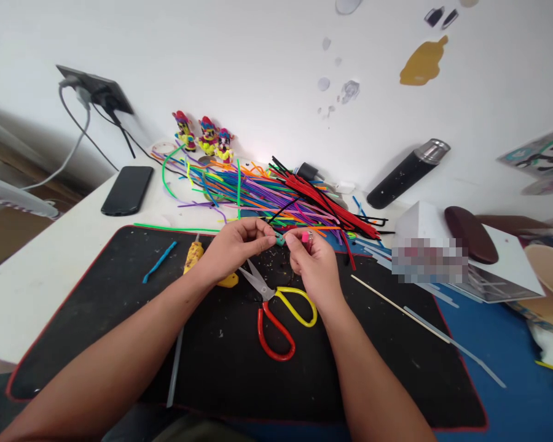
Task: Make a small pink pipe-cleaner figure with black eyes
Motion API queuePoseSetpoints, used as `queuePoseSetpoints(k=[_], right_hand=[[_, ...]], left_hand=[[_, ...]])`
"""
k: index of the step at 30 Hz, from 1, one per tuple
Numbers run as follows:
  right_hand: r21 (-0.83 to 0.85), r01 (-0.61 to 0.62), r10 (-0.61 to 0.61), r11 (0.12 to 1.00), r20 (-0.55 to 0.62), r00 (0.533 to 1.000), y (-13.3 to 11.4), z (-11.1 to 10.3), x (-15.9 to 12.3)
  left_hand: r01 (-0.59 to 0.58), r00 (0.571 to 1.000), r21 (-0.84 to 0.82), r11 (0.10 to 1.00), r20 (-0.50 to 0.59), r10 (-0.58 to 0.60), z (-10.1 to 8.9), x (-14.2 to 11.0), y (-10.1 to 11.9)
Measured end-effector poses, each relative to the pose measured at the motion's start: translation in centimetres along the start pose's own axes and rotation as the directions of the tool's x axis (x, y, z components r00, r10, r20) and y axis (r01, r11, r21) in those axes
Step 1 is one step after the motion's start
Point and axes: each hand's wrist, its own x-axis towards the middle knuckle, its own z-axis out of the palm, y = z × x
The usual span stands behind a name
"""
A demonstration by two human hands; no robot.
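Centrally, a person's two bare hands meet above a black desk mat [387, 362] with a red edge, on a white worktop [64, 264]. The left hand [237, 242] pinches a small green piece [280, 240] between thumb and forefinger; the right hand [317, 261] has its thumb and forefinger closed on the piece's other side, and something small and pink [305, 237] shows among its fingers, too small to identify. Below the hands, scissors [266, 293] lie open, one handle loop red, the other yellow. A yellow glue gun [193, 255] is partly hidden under the left wrist, with a short blue pipe cleaner [159, 263] to its left. Beyond the hands spreads a heap of colourful pipe cleaners [253, 190], with three bright figurines [207, 135] behind it near the wall.
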Motion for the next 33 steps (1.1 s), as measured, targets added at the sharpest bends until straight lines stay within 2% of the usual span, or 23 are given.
queuePoseSetpoints(k=[4, 15, 33], right_hand=[[0.005, -0.006, 0.006, 1.000, -0.014, 1.000, 0.00, -0.27, 0.22], [-0.104, -0.027, 0.032, 0.994, 0.049, 0.998, 0.17, -0.33, 0.03], [-0.167, 0.007, 0.002, 0.986, 0.058, 0.998, 0.33, -0.35, 0.01]], left_hand=[[0.000, 1.000, 0.000, 1.000, -0.005, 0.000, 0.03, 0.00, -0.02], [-0.013, 1.000, 0.005, 1.000, 0.004, 0.013, -0.02, 0.01, -0.01], [-0.039, 0.998, 0.140, 0.989, 0.049, 0.032, -0.07, -0.15, -0.75]])
